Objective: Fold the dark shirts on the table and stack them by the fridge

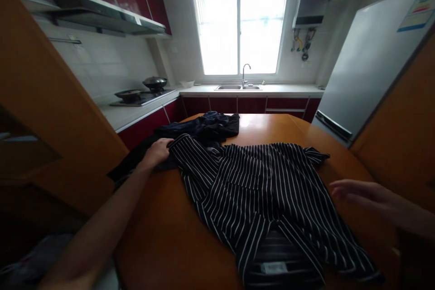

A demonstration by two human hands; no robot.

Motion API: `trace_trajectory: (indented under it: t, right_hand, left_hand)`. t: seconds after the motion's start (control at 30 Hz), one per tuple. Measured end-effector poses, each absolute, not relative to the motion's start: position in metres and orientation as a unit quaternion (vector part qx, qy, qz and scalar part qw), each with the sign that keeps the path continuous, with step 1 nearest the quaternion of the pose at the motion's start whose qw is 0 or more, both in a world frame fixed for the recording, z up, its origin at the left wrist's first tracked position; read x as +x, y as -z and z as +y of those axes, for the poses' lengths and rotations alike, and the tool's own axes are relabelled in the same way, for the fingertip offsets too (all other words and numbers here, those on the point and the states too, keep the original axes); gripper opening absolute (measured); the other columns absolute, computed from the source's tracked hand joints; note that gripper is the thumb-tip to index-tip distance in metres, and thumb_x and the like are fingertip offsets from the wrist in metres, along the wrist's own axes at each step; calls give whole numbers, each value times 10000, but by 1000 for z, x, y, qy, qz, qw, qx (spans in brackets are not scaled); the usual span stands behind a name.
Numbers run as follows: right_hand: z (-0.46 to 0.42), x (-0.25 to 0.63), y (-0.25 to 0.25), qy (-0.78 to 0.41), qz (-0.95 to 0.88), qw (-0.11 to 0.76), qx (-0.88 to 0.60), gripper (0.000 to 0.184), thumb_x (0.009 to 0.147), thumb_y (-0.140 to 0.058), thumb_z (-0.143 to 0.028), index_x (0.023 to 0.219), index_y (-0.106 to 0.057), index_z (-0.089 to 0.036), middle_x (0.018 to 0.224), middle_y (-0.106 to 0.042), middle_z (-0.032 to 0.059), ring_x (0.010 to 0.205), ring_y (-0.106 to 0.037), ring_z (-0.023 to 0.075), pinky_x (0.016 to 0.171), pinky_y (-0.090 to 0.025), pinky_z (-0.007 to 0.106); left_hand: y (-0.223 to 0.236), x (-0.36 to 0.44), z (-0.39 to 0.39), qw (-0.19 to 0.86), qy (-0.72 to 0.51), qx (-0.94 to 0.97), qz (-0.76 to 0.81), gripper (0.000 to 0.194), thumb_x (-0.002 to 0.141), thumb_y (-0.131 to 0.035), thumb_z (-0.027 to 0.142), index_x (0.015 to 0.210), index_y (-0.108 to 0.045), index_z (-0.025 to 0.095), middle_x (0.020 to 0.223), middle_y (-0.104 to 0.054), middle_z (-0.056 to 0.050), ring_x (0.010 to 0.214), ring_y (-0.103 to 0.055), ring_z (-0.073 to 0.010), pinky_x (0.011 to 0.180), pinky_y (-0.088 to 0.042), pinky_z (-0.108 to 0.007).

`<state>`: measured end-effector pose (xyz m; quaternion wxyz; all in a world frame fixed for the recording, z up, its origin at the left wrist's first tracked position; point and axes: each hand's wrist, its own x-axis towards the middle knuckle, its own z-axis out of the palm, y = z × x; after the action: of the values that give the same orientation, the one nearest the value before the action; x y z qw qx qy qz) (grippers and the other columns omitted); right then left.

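Note:
A black shirt with white stripes (pixel 244 181) lies spread on the wooden table (pixel 152 235), its neck opening and pale label (pixel 273 267) towards me. At the left, my left hand (pixel 159 152) is closed on the cuff of one sleeve (pixel 193 154), which is partly raised. My right hand (pixel 360 190) is apart from the shirt, just beyond its right edge, fingers stretched out and holding nothing. Another sleeve end (pixel 317 156) lies at the far right of the shirt.
Dark clothes (pixel 207 127) are heaped at the table's back left, behind my left hand. A silver fridge (pixel 370 59) stands to the right. Farther off are a counter with a sink (pixel 238 87) and a stove (pixel 146 98) with pans.

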<state>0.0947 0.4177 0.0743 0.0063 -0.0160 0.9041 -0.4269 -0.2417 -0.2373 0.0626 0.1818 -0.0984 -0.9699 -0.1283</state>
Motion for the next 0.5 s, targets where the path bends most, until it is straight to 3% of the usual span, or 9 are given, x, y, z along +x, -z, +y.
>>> trace_trajectory:
  t: [0.2,0.33,0.4,0.5]
  right_hand:
    - [409,33,-44,438,898,8,-43,502,860,-608,-624,1164,-708,-238,1179,-723,102,1082,-674,311,971,-546,451]
    - [370,9,-51,382,918,4,-107,430,919,-566,-556,1170,-701,-233,1203,-695,101,1105,-649,287,995,-522,451]
    - [347,-1,-55,346,926,-13,-149,396,942,-547,-515,1177,-698,-234,1246,-664,107,1156,-615,287,1042,-483,474]
    - [318,-9,-53,313,929,-1,-199,366,964,-533,-447,1252,-667,-265,1377,-580,98,1274,-536,287,1113,-413,504]
  left_hand:
    - [-111,-277,-218,213,96,-145,-961,301,824,-539,289,1023,-748,203,1206,-695,-97,1142,-629,-287,1051,-447,-381]
    - [-115,-296,-148,83,84,-220,-968,333,783,-641,323,1080,-749,221,1207,-701,-82,1148,-624,-290,1029,-444,-349]
    - [-104,-304,-116,24,76,-244,-966,491,668,-769,374,1141,-735,247,1204,-706,-73,1127,-638,-295,993,-465,-326]
    - [-84,-315,-84,-99,14,-238,-966,952,468,-879,447,1361,-602,275,1447,-531,-136,1208,-585,-366,976,-479,-377]
